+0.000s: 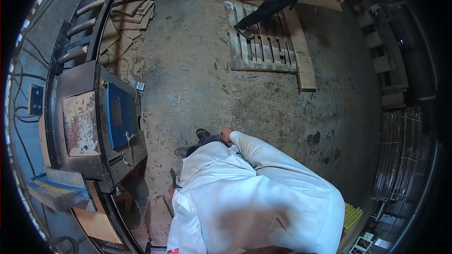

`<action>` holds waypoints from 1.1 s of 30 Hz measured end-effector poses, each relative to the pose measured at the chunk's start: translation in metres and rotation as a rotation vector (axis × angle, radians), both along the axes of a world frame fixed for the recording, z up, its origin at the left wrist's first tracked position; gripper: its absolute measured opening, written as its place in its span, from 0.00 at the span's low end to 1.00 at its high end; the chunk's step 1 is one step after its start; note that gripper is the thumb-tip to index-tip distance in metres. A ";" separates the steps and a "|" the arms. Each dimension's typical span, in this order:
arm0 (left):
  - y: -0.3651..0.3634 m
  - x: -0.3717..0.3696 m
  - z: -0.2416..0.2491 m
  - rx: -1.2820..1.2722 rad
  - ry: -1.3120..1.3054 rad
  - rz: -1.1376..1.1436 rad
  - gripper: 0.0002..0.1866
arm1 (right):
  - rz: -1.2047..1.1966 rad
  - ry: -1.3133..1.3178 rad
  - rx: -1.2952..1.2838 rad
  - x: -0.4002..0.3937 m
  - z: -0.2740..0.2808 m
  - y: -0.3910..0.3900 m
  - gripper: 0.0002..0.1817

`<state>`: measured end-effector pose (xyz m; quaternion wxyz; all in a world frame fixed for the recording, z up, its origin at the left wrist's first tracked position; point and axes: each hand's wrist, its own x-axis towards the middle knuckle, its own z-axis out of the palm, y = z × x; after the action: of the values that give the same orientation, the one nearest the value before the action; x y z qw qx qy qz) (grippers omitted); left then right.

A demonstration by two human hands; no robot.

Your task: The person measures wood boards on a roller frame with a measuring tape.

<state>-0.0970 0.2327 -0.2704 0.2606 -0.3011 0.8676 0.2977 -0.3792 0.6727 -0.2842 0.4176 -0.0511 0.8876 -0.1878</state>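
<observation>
My right hand (226, 135) hangs low at the end of a long white sleeve (268, 153), close to my dark trouser leg (214, 138). Its fingers are too small and turned away to make out, and nothing can be seen in it. My left hand does not show; the white shirt (263, 207) fills the lower middle of the view. Below are my feet in dark sandals (203, 133) on the stained concrete floor (188, 80). To my left stands a worn machine (81, 122) with a blue panel (120, 115).
A roller conveyor (80, 30) runs beyond the machine, beside piled wood scraps (136, 14). Ahead, another person (268, 7) steps on a wooden pallet (263, 49). A long board (301, 51) lies along the pallet's right side. Bundled stacks (400, 150) stand at right.
</observation>
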 end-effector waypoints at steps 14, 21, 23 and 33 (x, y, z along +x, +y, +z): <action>0.022 -0.004 0.000 0.149 -0.010 0.242 0.20 | -0.005 -0.014 -0.054 -0.016 0.026 0.025 0.14; 0.044 -0.001 0.005 0.025 -0.012 0.065 0.19 | 0.034 0.020 -0.027 -0.032 0.007 0.021 0.13; 0.050 0.003 0.010 0.000 -0.022 0.021 0.19 | 0.029 0.003 -0.026 -0.038 0.001 0.022 0.14; 0.097 0.070 0.020 -0.093 -0.179 0.059 0.27 | -0.152 -0.064 -0.418 -0.055 -0.089 0.039 0.17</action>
<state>-0.0268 0.3298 -0.2508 0.3141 -0.3636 0.8445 0.2365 -0.4346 0.7119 -0.3733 0.4105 -0.0634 0.8170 -0.3999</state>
